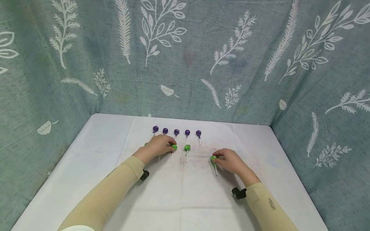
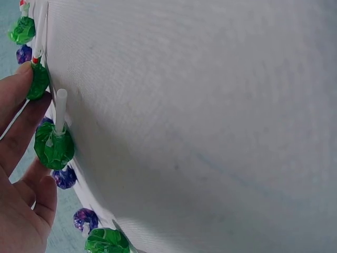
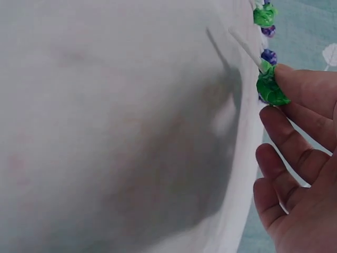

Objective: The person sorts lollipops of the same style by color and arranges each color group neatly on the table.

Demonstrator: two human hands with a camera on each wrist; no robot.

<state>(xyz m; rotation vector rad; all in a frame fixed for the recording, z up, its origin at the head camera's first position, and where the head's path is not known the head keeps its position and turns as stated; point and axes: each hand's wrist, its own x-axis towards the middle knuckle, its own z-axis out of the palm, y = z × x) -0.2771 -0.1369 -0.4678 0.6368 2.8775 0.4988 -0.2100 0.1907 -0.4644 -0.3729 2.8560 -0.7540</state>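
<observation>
My left hand [image 1: 158, 146] pinches the wrapped head of a green lollipop [image 2: 38, 83] between thumb and finger, its white stick lying toward me on the cloth. In the left wrist view another green lollipop [image 2: 55, 150] sits beside the fingers, and one more green lollipop [image 2: 107, 241] shows lower down. To the right of that hand lies a green lollipop [image 1: 187, 148], untouched. Farther right, my right hand [image 1: 229, 160] holds a green lollipop [image 3: 271, 88] by its head with the fingertips, the stick slanting down toward the table.
Several purple lollipops, among them a purple lollipop [image 1: 198, 132] at the right end, form a row behind the green ones. A white cloth [image 1: 185, 195] covers the table. Patterned grey-green curtains [image 1: 190, 61] hang behind it and at both sides.
</observation>
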